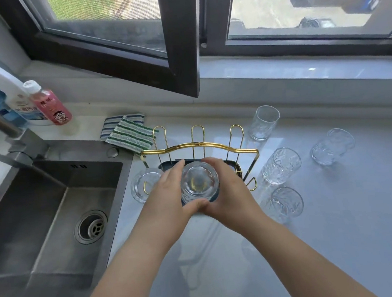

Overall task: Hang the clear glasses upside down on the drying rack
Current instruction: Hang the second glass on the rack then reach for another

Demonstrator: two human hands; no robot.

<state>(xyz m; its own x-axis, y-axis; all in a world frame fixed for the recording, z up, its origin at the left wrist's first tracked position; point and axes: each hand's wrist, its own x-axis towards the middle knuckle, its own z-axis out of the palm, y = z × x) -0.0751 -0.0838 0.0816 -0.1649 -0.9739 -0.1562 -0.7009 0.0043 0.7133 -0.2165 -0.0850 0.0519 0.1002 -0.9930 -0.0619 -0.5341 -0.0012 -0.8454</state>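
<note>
A gold wire drying rack (199,145) with a dark tray stands on the counter beside the sink. Both hands hold one clear glass (199,181) upside down over the rack's near middle: my left hand (168,198) grips its left side, my right hand (229,190) its right side. Another clear glass (143,186) hangs upside down on the rack's near-left prong. To the right of the rack, several clear glasses rest on the counter: one upright (264,123), one beside the rack (280,165), one nearer (286,203), one lying on its side (332,146).
A steel sink (51,208) with a faucet (12,140) lies to the left. Detergent bottles (49,104) stand behind it. Striped cloths (129,134) lie behind the rack. An open window sash (179,55) juts over the counter above the rack.
</note>
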